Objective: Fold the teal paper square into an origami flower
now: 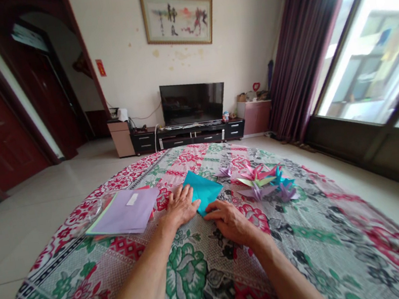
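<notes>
A blue sheet of origami paper (pixel 206 188) lies on the flowered tablecloth, turned with one corner towards me. My left hand (pixel 182 205) rests flat on its left side, fingers spread. At the near corner, the curled fingers of my right hand (pixel 228 219) grip the paper's edge; the thumb is partly hidden. Left of my hands lies a stack of coloured paper (pixel 121 216), purple on top, with a small white label (pixel 132 199). Several folded paper cranes (pixel 259 183) in pink, purple, green and blue sit to the right.
The round table carries a patterned tablecloth (pixel 188 276). Clear plastic wrapping (pixel 94 210) shows beside the paper stack. One purple crane (pixel 224 171) stands apart, just beyond the blue sheet. Across the room are a television (pixel 193 103) and a low black cabinet (pixel 192 135).
</notes>
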Demonstrator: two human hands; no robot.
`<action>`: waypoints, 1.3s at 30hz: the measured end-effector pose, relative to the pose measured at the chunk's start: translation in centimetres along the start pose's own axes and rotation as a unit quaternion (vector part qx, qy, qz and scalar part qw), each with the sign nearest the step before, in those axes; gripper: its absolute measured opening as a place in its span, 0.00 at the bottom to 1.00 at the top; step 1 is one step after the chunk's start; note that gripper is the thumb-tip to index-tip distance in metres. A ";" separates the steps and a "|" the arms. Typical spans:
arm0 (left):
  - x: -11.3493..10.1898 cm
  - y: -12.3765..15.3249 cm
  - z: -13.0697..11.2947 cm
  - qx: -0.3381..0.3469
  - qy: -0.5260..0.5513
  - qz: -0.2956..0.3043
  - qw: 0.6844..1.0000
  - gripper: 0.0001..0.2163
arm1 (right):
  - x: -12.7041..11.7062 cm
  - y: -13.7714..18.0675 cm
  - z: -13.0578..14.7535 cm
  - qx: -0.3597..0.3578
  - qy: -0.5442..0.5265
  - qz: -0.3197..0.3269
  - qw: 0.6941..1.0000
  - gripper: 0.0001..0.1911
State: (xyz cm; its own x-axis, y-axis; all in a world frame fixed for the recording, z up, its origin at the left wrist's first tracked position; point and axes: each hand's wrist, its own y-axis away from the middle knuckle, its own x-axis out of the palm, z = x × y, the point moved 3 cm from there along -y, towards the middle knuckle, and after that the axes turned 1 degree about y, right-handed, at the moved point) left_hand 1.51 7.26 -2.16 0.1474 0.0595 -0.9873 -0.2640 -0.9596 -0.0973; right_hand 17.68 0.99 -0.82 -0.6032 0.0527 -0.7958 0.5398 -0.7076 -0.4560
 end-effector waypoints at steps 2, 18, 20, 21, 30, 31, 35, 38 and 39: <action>0.0 0.0 0.0 0.000 0.002 0.002 1.000 0.28 | 0.0 0.0 -0.1 0.005 -0.014 -0.012 1.000 0.23; 0.1 0.1 0.0 0.001 0.005 0.000 1.000 0.28 | 0.4 0.2 -0.2 0.006 0.013 0.002 1.000 0.25; 0.0 0.1 -0.1 -0.002 0.000 -0.005 1.000 0.27 | 0.3 0.1 -0.2 0.006 0.015 0.003 1.000 0.25; 0.0 0.1 -0.2 -0.003 -0.001 -0.009 1.000 0.27 | 0.3 0.1 -0.1 0.005 0.016 0.004 1.000 0.25; 0.4 0.1 -0.3 -0.008 -0.010 -0.019 1.000 0.28 | 0.1 0.0 -0.3 0.006 0.011 0.008 1.000 0.26; 0.5 0.0 -0.3 -0.008 -0.009 -0.017 1.000 0.28 | 0.2 0.0 -0.4 0.004 0.007 0.007 1.000 0.26; 0.5 0.0 -0.3 -0.015 -0.008 -0.002 1.000 0.29 | 0.2 -0.1 -0.7 0.001 -0.020 -0.014 1.000 0.27; 0.4 0.0 -0.3 -0.014 -0.008 0.003 1.000 0.28 | 0.3 -0.1 -0.6 0.010 -0.017 -0.020 1.000 0.27; 0.4 0.0 -0.3 -0.012 -0.007 0.001 1.000 0.28 | 0.4 -0.1 -0.5 0.015 -0.011 -0.019 1.000 0.27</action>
State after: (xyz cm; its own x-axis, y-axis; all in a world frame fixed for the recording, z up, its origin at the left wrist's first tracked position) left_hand 1.84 7.20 -2.56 0.1327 0.0609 -0.9893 -0.2408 -0.9662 -0.0918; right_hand 17.70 1.48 -1.24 -0.6359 0.0648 -0.7690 0.4983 -0.7264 -0.4733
